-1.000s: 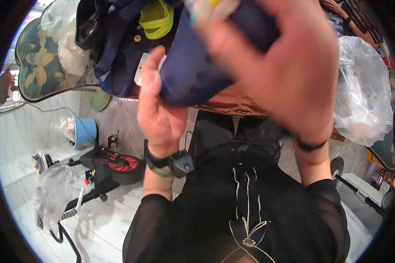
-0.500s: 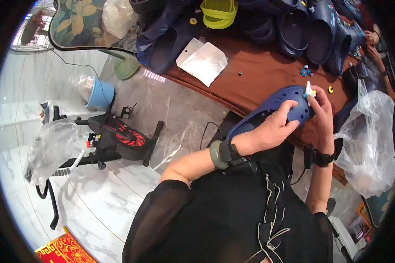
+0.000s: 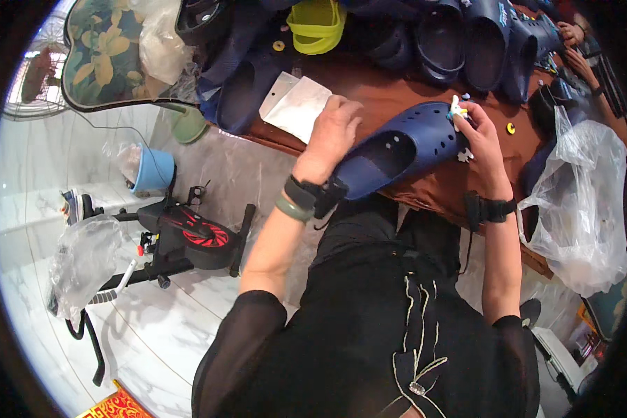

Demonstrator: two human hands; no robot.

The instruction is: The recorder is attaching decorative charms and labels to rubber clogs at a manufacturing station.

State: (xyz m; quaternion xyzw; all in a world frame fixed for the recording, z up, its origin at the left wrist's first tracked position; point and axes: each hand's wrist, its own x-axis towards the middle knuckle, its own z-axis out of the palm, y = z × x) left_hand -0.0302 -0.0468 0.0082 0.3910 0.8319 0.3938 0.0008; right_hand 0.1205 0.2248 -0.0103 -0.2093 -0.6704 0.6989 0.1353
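Note:
My right hand [image 3: 482,136] grips the toe of a navy clog [image 3: 390,150], thumb and fingers at a small white figure-shaped charm [image 3: 457,111] on its holed top. The clog's heel points down-left toward my left wrist. My left hand [image 3: 334,129] is off the clog, over the brown cloth beside a white sheet [image 3: 296,104]. Its fingers are curled inward; whatever they may pinch is hidden. A pale, small charm-like piece [image 3: 465,156] shows just below the clog's toe.
Several navy clogs [image 3: 441,42] and a lime-green one [image 3: 316,26] line the far side of the brown-covered table [image 3: 369,83]. A clear plastic bag [image 3: 578,202] hangs at right. An exercise bike [image 3: 195,237] and blue bucket [image 3: 152,167] stand left. Another person's hands [image 3: 573,38] are at far right.
My left hand has let go of the clog and moved left and away, to the tabletop beside the white sheet. My right hand keeps hold at the toe. The view has shifted slightly.

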